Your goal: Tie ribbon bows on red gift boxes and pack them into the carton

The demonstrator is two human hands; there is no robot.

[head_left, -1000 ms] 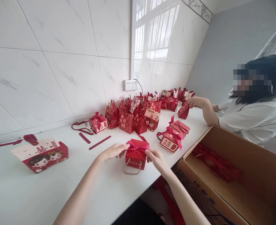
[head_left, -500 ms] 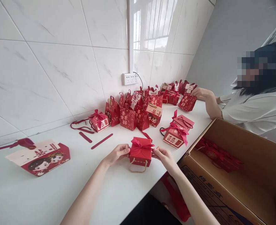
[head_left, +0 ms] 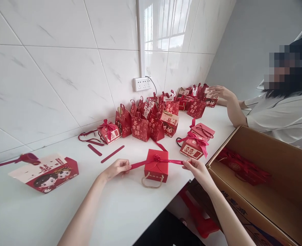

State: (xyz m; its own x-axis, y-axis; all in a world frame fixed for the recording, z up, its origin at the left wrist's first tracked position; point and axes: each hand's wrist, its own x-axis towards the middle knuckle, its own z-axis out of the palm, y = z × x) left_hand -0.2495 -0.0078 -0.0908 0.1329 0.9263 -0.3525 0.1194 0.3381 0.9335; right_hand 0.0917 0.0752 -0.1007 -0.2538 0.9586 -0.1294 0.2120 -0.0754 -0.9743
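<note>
A small red gift box point(head_left: 156, 166) with a rope handle lies near the front edge of the white table point(head_left: 110, 212). Across its top runs a red ribbon point(head_left: 140, 164), gathered in a small knot at the middle. My left hand point(head_left: 117, 168) pinches the ribbon's left end, and my right hand point(head_left: 195, 168) pinches its right end. The ribbon is stretched straight between them. Neither hand touches the box itself.
Several red gift bags point(head_left: 140, 128) stand along the wall. Two bow-tied boxes point(head_left: 193, 148) sit right of centre; a flat printed bag point(head_left: 47, 174) lies left. A cardboard box point(head_left: 263, 205) holding red packages is at right. Beyond it, a person's hand point(head_left: 221, 93) is among bags.
My hands have moved apart, pulling the bow loops out into a straight, taut ribbon with a knot. The other person's hand has left one red bag and is now at another behind it.
</note>
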